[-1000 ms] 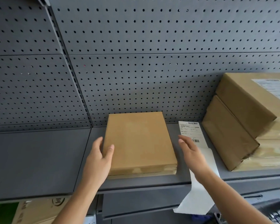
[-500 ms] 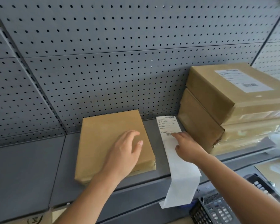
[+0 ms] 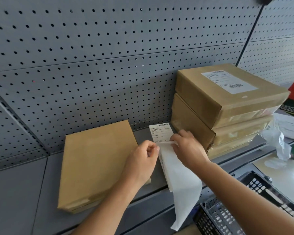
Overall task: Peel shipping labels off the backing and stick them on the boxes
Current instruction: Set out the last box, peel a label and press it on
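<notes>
While the label [image 3: 161, 132] lies just right of the bare box [image 3: 98, 165], its strip running toward the person and over the shelf [image 3: 20, 192] edge, both hands pinch its near edge: the left hand [image 3: 142, 161] nearer the box, the right hand [image 3: 187, 148] beside it. Right of the strip stands a stack of boxes [image 3: 215, 109], labelled on top; a black basket [image 3: 255, 206] below holds nothing identifiable.
</notes>
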Available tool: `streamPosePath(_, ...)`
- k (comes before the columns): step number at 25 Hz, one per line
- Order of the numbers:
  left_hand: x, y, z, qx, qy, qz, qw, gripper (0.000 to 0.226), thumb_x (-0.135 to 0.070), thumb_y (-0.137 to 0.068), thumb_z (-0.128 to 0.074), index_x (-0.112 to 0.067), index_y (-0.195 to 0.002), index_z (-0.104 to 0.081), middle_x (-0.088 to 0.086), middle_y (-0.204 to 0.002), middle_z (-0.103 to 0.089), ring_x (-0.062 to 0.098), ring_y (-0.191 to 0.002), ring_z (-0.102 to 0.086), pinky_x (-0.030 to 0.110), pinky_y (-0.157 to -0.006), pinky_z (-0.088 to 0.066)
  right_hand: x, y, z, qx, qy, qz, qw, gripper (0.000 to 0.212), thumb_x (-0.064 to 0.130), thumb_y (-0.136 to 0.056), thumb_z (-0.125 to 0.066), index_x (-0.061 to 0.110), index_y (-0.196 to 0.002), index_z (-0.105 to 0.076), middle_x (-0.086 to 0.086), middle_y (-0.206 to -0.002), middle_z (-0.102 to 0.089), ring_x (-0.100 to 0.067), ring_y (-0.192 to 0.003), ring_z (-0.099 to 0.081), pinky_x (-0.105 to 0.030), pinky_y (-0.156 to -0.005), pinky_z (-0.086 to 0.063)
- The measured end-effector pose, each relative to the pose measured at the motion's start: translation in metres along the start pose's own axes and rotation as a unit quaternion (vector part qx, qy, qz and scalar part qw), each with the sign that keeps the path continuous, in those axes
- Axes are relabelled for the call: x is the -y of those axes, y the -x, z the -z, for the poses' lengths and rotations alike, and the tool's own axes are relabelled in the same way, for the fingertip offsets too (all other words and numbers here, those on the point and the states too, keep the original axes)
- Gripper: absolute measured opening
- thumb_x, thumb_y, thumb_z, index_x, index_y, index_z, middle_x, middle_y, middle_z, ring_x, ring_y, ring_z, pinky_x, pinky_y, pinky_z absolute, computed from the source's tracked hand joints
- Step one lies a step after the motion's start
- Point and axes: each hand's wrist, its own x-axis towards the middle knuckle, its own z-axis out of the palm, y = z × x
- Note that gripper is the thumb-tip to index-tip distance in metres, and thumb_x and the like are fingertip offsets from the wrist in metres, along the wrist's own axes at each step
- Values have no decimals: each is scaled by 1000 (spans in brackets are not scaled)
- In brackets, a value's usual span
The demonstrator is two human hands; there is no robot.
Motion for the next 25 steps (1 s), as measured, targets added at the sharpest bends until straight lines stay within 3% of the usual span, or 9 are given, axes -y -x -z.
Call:
streamPosePath(4, -7, -8, -4, 28, 156, 54, 986, 29, -43, -100, -57, -20, -98, -74, -5, -90, -76, 14, -89, -71, 32, -83, -59, 12, 22, 45, -108, -46, 23, 993, 9, 21, -94, -65, 20, -102, -68, 3, -98, -54, -20, -91, -53, -35, -63, -52)
streamPosePath(8, -31, -3, 1, 120, 330, 98, 931, 45, -51, -99, -52, -15, -101, -79, 3, -94, -82, 17, -91, -77, 29, -85, -61, 20, 45, 67, -160, -67, 29, 984, 11, 18, -90, -70, 21, -101, -71, 5, -96, -52, -15, -90, -51, -31, -62, -51)
streamPosePath(10, -36, -2, 0, 120, 331, 97, 931, 53, -60, -95, -52, -14, -98, -79, 4, -92, -81, 17, -92, -76, 34, -89, -60, 20, 52, 71, -184, -63, 32, 980, 13, 14, -87, -73, 19, -99, -72, 3, -96, -53, -16, -89, -52, -29, -60, -48)
streamPosePath(13, -35, -2, -4, 41, 245, 65, 966, 57, -67, -88, -58, -12, -94, -70, 10, -83, -71, 14, -79, -65, 44, -90, -57, 18, 55, 72, -207, -57, 30, 976, 17, 10, -84, -74, 18, -99, -73, 1, -95, -55, -17, -89, -53, -26, -61, -42)
streamPosePath(15, -35, -1, -4, 41, 278, 58, 958, 57, -63, -87, -62, -6, -88, -67, 9, -75, -68, 15, -72, -63, 42, -84, -58, 18, 53, 69, -218, -54, 29, 974, 18, 8, -84, -74, 17, -99, -73, 0, -95, -55, -17, -89, -52, -25, -61, -40)
streamPosePath(17, -38, 0, -3, 68, 309, 60, 947, 54, -59, -87, -63, -7, -83, -72, 13, -80, -74, 16, -73, -67, 38, -81, -60, 19, 51, 67, -231, -52, 34, 971, 19, 5, -82, -75, 16, -98, -73, -1, -94, -55, -18, -88, -52, -25, -60, -40)
streamPosePath(22, -38, -2, -3, 99, 369, 79, 921, 47, -49, -96, -61, -5, -97, -78, 13, -94, -80, 19, -86, -73, 39, -89, -58, 22, 53, 63, -245, -45, 54, 967, 20, 2, -82, -73, 15, -98, -74, -2, -95, -56, -19, -86, -53, -27, -58, -45)
streamPosePath(25, -37, -2, -3, 105, 402, 77, 907, 27, -29, -98, -65, -5, -103, -77, 16, -97, -80, 23, -89, -75, 36, -89, -60, 21, 57, 62, -223, -52, 77, 970, 18, 10, -84, -75, 16, -101, -74, -1, -97, -56, -19, -88, -55, -28, -63, -48)
